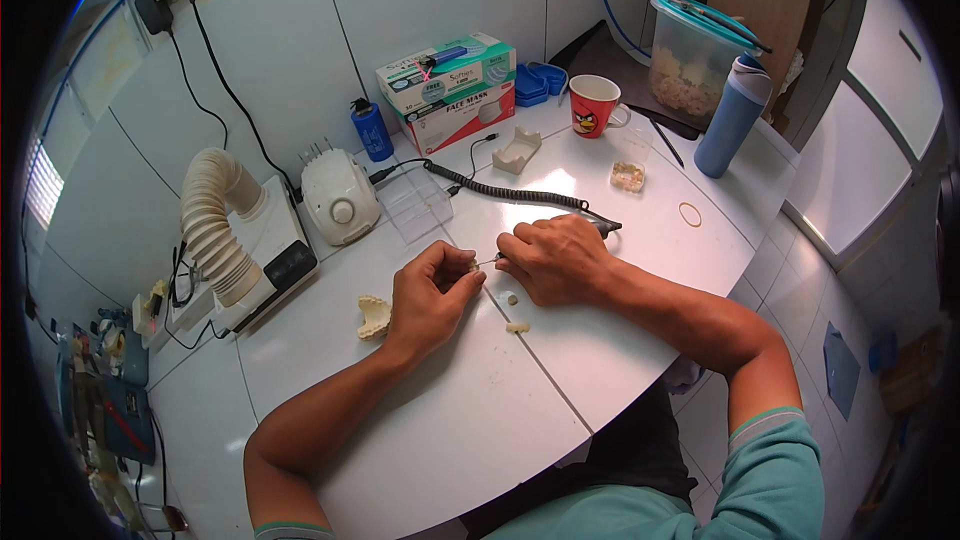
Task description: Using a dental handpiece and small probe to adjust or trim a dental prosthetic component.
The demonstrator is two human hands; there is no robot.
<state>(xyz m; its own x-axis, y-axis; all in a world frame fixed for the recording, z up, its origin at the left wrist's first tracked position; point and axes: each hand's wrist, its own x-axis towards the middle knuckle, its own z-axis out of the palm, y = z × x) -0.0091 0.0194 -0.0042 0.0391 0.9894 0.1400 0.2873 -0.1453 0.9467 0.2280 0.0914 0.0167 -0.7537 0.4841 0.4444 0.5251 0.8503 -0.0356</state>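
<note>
White bench [450, 430] against a pale panelled wall [290, 50]. Far left: ribbed cream hose [205, 230] curving over a white-and-black unit [285, 265]. Right of it, white control box [340, 202] with round knob, thin bits standing on top. Blue canister [372, 130] upright behind that, by the wall. Nearer, tooth-shaped cast [375, 317] lies just left of the left hand. Shallow clear tray [412, 210] beyond it.

Left hand [437, 288]: thumb and fingers pinching a small tan piece [473, 265], held over mid-bench, mostly hidden by fingertips. Far side, two stacked cartons [455, 125] with a blue-and-pink item on top. Right of them, cream U-shaped block [516, 150] and, farther, blue case [538, 82]. Coiled black cable [505, 197] runs from near the control box to the dark handpiece [607, 227].

Right hand [555, 258]: fingers closed round the handpiece, thin tip pointing left at the piece; contact unclear. Below, between the hands, a small round bit [511, 298] and, nearer, a short tan strip [517, 328].

Farther right: red mug [592, 110], small clear box [628, 176], dark pen [666, 142], rubber band [690, 214], teal-lidded tub [690, 75], blue bottle [730, 125].
</note>
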